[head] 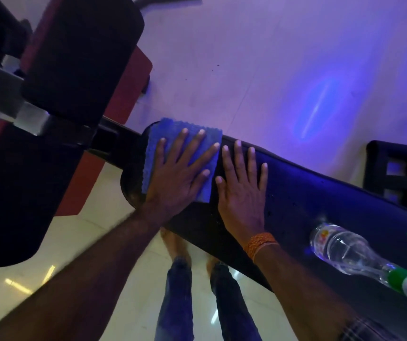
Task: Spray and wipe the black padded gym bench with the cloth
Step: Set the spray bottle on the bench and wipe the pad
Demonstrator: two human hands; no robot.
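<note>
Spread, straight fingers [180,143] of the left hand [175,178] are pressed on the cloth [165,130] at the bench [320,190] end; the right hand [243,193] is laid flat beside it, fingers apart. The cloth is judged soft and light, best pinned under the palm.

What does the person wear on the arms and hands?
No gloves or rings show. The right hand has a band of orange threads round its wrist, and a dark checked sleeve edge shows higher on that arm. The left hand and forearm wear nothing.
</note>
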